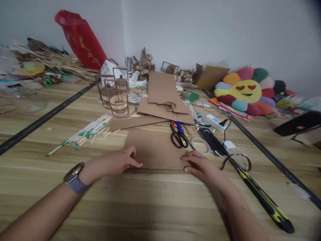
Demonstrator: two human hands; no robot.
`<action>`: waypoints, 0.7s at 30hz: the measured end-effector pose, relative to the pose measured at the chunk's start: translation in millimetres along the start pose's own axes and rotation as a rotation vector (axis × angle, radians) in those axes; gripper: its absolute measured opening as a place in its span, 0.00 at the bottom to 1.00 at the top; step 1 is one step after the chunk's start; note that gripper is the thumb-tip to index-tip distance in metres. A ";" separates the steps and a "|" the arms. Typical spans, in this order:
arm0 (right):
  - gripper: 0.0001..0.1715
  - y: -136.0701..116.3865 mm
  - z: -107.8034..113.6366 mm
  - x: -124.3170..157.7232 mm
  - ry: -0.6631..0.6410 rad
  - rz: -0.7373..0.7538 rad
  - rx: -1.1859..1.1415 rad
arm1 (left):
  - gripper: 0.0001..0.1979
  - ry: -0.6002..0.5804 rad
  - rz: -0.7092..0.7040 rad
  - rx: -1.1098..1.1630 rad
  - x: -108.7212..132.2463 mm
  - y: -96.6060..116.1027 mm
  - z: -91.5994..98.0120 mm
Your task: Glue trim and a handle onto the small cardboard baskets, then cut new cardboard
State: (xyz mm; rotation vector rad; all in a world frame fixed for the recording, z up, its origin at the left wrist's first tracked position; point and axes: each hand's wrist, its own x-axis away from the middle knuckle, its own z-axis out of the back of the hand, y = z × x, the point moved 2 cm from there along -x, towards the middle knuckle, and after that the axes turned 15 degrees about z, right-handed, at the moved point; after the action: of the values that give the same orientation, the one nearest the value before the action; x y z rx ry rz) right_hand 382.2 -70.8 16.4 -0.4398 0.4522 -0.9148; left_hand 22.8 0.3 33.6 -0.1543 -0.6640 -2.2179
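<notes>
A brown cardboard sheet (155,147) lies flat on the wooden floor (150,201) in front of me. My left hand (117,162), with a watch on its wrist, grips the sheet's near left corner between thumb and fingers. My right hand (197,164) presses on the near right corner, fingers curled over the edge. Black-handled scissors (178,138) lie just beyond the sheet's far right corner, beside a blue glue gun (178,126).
More cardboard pieces (163,97) and small bamboo baskets (117,100) sit further back. Wrapped chopsticks (85,132) lie to the left. A power strip (215,122), cables and a long black-yellow tool (263,197) are on the right. A flower cushion (244,90) leans by the wall.
</notes>
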 end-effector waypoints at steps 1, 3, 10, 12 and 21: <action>0.19 -0.2 0.1 0.0 -0.001 0.002 -0.002 | 0.21 -0.008 0.002 0.006 -2.6 2.8 2.0; 0.20 -0.3 0.1 -0.1 0.005 0.008 -0.002 | 0.18 -0.008 -0.017 0.015 -8.3 8.5 4.8; 0.19 1.2 -0.5 0.4 0.012 0.008 -0.006 | 0.23 -0.049 -0.098 -0.041 -28.9 25.4 3.3; 0.19 1.1 -0.8 0.6 0.013 0.008 -0.001 | 0.25 -0.050 -0.110 -0.065 -34.2 29.8 2.3; 0.18 -0.7 -0.7 -0.5 0.005 0.018 0.014 | 0.36 -0.114 -0.107 -0.235 -47.5 54.1 12.4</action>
State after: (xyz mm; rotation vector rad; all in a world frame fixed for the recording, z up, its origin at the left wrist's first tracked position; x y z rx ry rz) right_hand 381.1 -70.8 16.3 -0.4202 0.4535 -0.9012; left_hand 93.1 8.9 51.4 -0.3746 -0.4799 -2.4005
